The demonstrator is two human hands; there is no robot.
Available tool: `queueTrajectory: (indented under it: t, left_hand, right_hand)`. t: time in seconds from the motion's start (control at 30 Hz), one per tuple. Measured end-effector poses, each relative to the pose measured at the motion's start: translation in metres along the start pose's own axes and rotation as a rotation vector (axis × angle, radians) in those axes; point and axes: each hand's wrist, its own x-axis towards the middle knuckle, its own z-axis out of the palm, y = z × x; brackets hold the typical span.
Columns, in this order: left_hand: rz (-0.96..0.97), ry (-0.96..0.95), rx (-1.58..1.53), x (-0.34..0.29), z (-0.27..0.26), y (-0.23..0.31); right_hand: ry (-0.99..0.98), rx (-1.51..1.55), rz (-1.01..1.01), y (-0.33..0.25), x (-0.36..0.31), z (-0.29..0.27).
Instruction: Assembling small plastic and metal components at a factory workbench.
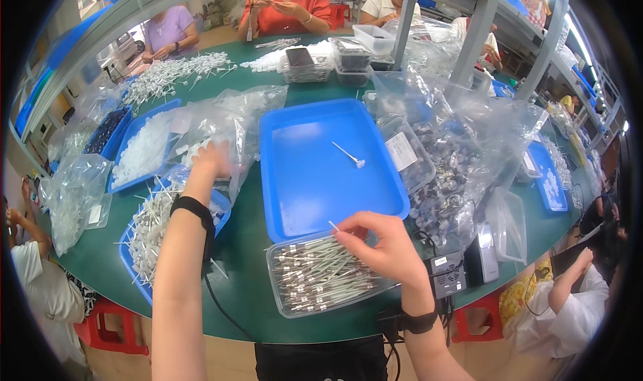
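Observation:
My right hand (378, 244) is over the clear plastic box (276, 299) at the near middle. Its thumb and fingers pinch a thin white rod (333, 226), whose tip points up and left. Many thin rods with metal-looking ends (321, 277) lie in that box. At the left, my left hand (213, 159) reaches to the mouth of a clear plastic bag (242, 106) with small white parts; its fingers are blurred and partly hidden. The blue tray (301, 200) between the hands bears one thin white rod with a clear, flared head (359, 162).
Left stand a blue tray of white-headed rods (151, 237) and one of small white parts (144, 146). Right lie a large bag of dark, shiny parts (449, 187) and a small black device (447, 274). A pile of white rods (181, 69) and several seated people are across the table.

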Motion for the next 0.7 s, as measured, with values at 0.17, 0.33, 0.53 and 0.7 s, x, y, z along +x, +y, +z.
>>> queueTrajectory:
  t: [0.17,0.33,0.53,0.7]
  left_hand:
    - [0.095,-0.198,0.015,0.001,-0.01,0.018]
    - [0.08,-0.29,-0.055,0.001,-0.003,0.043]
    - [0.208,-0.227,-0.107,-0.012,-0.014,0.036]
    - [0.189,0.186,-0.131,-0.031,-0.03,0.038]
  right_hand:
    - [0.009,0.019,-0.008,-0.002,0.001,0.0]
    - [-0.019,0.002,0.012,-0.002,0.002,-0.001]
    - [-0.001,-0.003,0.028,0.0,0.003,0.0]
    - [0.015,0.022,-0.02,0.003,0.002,-0.004]
